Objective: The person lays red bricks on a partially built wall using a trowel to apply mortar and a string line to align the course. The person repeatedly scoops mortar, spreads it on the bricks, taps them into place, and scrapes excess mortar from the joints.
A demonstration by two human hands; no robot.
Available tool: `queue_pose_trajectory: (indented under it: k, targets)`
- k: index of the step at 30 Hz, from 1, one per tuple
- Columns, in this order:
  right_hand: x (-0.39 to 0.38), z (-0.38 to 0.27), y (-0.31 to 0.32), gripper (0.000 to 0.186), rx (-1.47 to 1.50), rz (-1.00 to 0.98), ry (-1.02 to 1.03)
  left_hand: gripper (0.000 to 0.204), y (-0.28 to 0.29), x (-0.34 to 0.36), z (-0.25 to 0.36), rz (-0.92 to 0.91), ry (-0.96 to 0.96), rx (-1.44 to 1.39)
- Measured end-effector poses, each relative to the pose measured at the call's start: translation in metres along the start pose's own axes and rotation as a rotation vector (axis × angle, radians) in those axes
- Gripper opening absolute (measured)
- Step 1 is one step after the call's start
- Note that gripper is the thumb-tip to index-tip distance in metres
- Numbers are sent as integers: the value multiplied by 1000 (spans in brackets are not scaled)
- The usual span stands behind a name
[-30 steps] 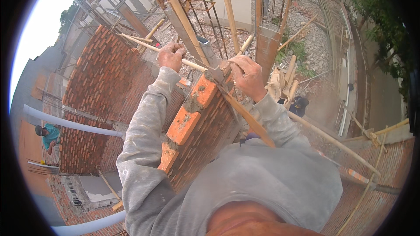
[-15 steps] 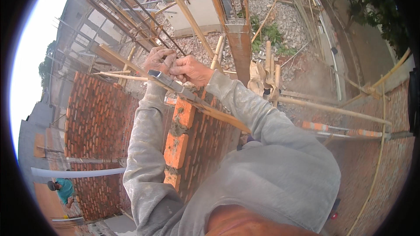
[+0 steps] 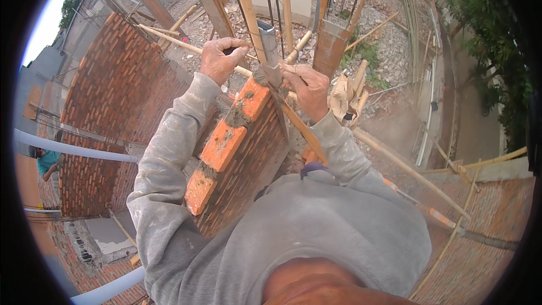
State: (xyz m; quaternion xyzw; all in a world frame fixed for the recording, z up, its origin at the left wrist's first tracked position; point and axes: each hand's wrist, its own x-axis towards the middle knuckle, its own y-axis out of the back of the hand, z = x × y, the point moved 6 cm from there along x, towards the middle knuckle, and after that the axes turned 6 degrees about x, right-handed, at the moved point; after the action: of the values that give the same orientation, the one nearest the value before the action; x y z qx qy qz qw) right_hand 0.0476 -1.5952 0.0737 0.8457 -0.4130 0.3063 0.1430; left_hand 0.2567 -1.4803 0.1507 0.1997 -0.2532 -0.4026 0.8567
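Observation:
My left hand (image 3: 222, 59) is raised above the far end of a brick wall. Its thumb and fingers curl into a pinch, and whatever lies between them is too small to make out. Across a grey hollow metal piece (image 3: 267, 42) from it, my right hand (image 3: 309, 89) pinches close to the metal's lower end; a thin strand seems to show at its fingertips. The metal piece points up and away at the wall end, and a wooden strip (image 3: 305, 133) slants from its foot toward my chest. Orange bricks (image 3: 223, 146) with grey mortar between them form the wall top.
Wooden posts (image 3: 247, 8) and steel bars rise just beyond my hands. Bamboo poles (image 3: 415, 172) cross on the right. Torn brown paper sacks (image 3: 340, 99) hang beside poles. Rubble (image 3: 378, 42) covers the ground below. A person in teal (image 3: 48, 161) stands far left.
My hands, together before, have moved apart, left hand leftward and right hand rightward and lower. The grey metal piece, slanted before, now points more upright. My view has shifted.

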Motion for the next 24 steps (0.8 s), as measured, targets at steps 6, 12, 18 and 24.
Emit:
queue_pose_trajectory:
  k: [6, 12, 18, 24]
  targets:
    - [-1, -45, -12, 23, -348, -59, 535, 22, 5, -66, 67, -24, -303, 121]
    - [7, -64, -28, 21, -559, -171, 643, 32, -13, -91, 91, -218, -445, 48]
    - [8, -69, -37, 14, -646, -207, 668, 34, -7, -96, 84, 46, -416, 96]
    - [9, -67, -44, 9, -686, -211, 666, 29, -4, -94, 84, 71, -475, 254]
